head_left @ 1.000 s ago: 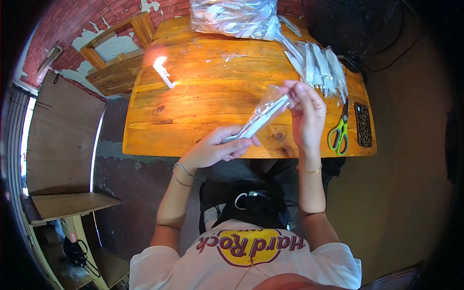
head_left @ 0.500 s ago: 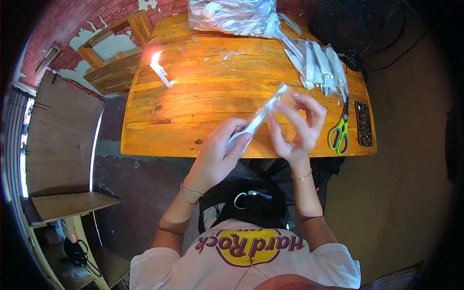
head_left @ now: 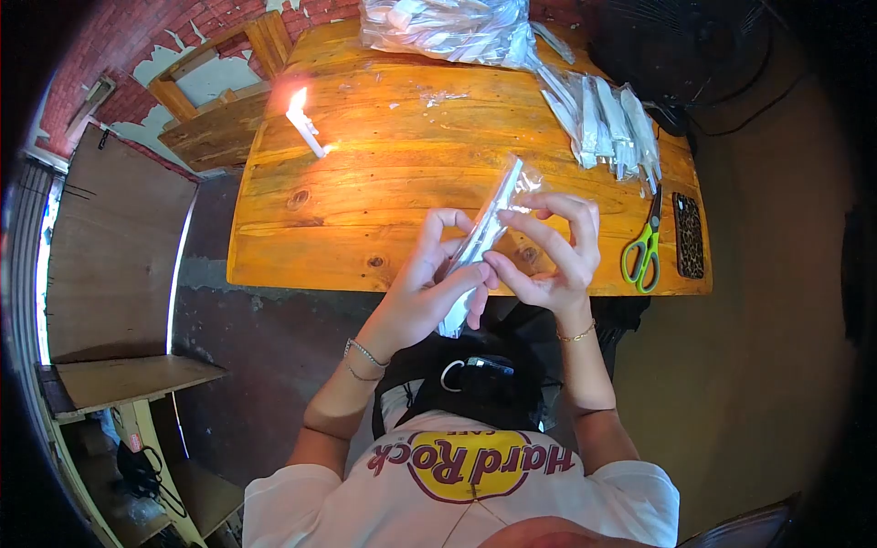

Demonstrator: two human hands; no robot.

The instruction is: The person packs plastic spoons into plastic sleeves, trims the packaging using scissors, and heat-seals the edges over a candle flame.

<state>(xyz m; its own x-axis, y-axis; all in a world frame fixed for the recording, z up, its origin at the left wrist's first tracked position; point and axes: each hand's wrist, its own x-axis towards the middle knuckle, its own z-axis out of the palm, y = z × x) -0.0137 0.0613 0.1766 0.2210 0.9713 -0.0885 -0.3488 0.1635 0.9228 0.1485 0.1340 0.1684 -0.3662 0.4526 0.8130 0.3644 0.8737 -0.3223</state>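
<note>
Wooden table [head_left: 384,201] across the upper half, lit candle [head_left: 306,128] at upper left, scissors [head_left: 646,251] at right. Midframe, tilted clear sleeve [head_left: 493,215] with white contents, grasped by left hand [head_left: 425,288]; right hand [head_left: 559,260], fingers bent at sleeve's edge, pinching or not impossible to tell.

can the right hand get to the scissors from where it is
Probably yes: only bare tabletop shows between the right hand and the scissors, though it is busy at the wrapped packet.
</note>
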